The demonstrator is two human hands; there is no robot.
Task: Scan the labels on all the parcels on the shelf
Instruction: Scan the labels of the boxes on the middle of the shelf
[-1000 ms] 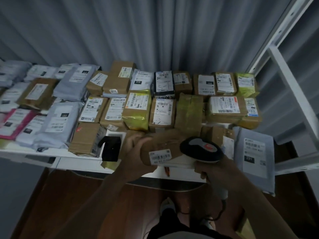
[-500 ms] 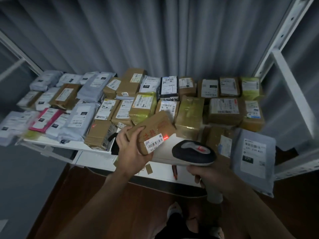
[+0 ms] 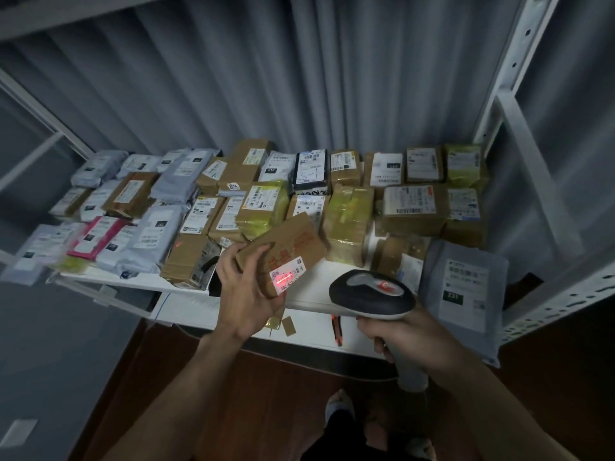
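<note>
While a red scan line glows across its white barcode label [image 3: 288, 273], a brown cardboard parcel [image 3: 283, 246] is held tilted above the front edge of a white metal shelf [image 3: 186, 306], seen from the head camera. The left hand [image 3: 248, 294] grips the parcel's near end, thumb over the top corner and fingers curled beneath it. The right hand [image 3: 404, 339] wraps its fingers tightly around the grip of a black-and-grey handheld barcode scanner [image 3: 372, 294], whose head points left at the label from just beside it, not touching. Behind, the shelf is packed with parcels: yellow-taped cartons [image 3: 347, 221] in the middle, grey poly mailers [image 3: 149, 241] and one pink mailer [image 3: 95, 236] to the left. A grey mailer marked 231 [image 3: 462, 287] hangs over the shelf's right front edge. An orange-and-black utility knife [image 3: 337, 329] lies on the shelf front, between the two hands. Grey curtains [image 3: 299, 78] hang behind.
</note>
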